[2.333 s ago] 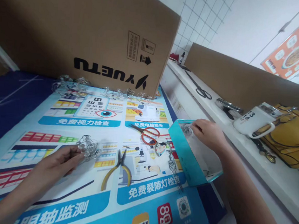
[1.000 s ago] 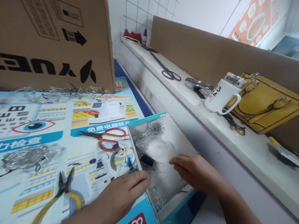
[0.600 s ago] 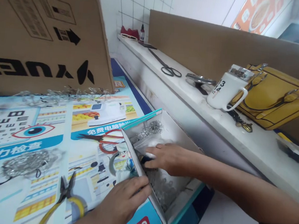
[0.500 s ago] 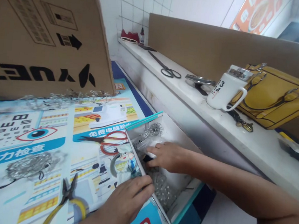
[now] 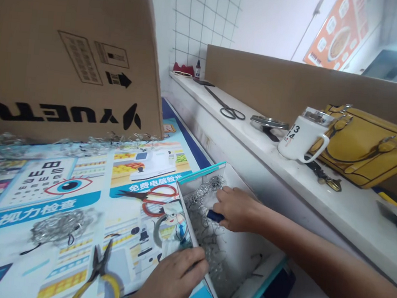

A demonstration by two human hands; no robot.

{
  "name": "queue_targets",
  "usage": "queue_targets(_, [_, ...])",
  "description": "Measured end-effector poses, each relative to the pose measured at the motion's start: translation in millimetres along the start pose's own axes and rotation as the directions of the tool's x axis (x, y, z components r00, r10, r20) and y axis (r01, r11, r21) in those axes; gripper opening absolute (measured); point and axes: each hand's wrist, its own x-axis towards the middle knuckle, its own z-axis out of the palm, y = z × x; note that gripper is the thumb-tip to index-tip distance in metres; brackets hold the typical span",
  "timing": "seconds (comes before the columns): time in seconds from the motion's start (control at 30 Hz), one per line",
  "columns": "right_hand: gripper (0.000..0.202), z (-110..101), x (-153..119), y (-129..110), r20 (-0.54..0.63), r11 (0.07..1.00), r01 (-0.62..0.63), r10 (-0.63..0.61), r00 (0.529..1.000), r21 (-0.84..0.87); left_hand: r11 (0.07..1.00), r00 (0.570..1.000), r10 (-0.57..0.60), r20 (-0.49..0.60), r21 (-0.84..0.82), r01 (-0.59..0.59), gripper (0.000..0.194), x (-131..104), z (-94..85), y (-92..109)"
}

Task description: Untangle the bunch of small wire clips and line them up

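Fingers (image 5: 219, 207) of our right hand (image 5: 239, 211) are bent inward, nearly closed on a dark blue cylinder (image 5: 214, 215), whose exposed end points left. We locate this cylinder inside an open box (image 5: 202, 172) with white inner walls and turquoise edges, toward the far half. We rest our left hand (image 5: 175, 273) on the left wall of the box, with its digits bent over the rim; we cannot tell how firmly it grips. Beside the cylinder we note a pale plastic bag (image 5: 208, 200), partly hidden by the right hand, and beyond it a tangle of silver wire (image 5: 214, 183) in the far corner. Clear loose pieces (image 5: 217, 263), too small to identify, cover the near end. Outside the box, on the printed sheet (image 5: 91, 218) covering the tabletop (image 5: 189, 136), we find red-handled scissors (image 5: 146, 197) just beside the left wall, blades pointing left. Nearer to us lie yellow-handled pliers (image 5: 100, 265), jaws apart, with a flattened wire clump (image 5: 58, 225) to their left. A strip of wire scraps (image 5: 115, 141) runs along the foot of a brown carton (image 5: 95, 83). On the white ledge (image 5: 255, 138) at right, we identify black scissors (image 5: 225, 108), a lidded white mug (image 5: 299, 140) and a yellow handbag (image 5: 369, 156).
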Motion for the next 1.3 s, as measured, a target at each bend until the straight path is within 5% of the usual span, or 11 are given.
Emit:
queue_targets(0.23, [0.064, -9, 33, -3, -0.194, 0.987, 0.153, -0.142, 0.971, 0.042, 1.0, 1.0, -0.011, 0.018, -0.026, 0.011, 0.025, 1, 5.3, 1])
queue_targets(0.37, [0.079, -5, 54, -2, -0.172, 0.985, 0.171, -0.164, 0.971, 0.027, 1.0, 1.0, -0.002, 0.004, 0.016, 0.002, 0.019, 3, 4.4, 2])
queue_targets(0.6, [0.025, -3, 46, 6, 0.007, 0.991, 0.116, -0.116, 0.993, -0.068, 0.994, 1.0, -0.016, -0.017, 0.107, 0.017, 0.017, 4, 0.9, 4])
queue_targets(0.9, [0.023, -20, 14, 29, 0.002, 0.979, 0.093, -0.095, 0.995, 0.179, 0.994, 0.999, -0.013, -0.034, 0.112, 0.016, 0.02, 0, 4.3, 5])
queue_targets(1.13, [0.031, -48, -8, 43, -0.227, 0.936, 0.087, -0.008, 0.974, 0.34, 0.997, 0.997, 0.015, -0.078, 0.083, -0.009, 0.018, -1, 4.7, 2])
queue_targets(1.3, [0.027, -61, -13, 43, -0.468, 0.914, 0.126, 0.077, 0.881, 0.386, 0.999, 0.998, 0.029, -0.06, 0.027, -0.027, 0.018, 1, 2.4, 2])
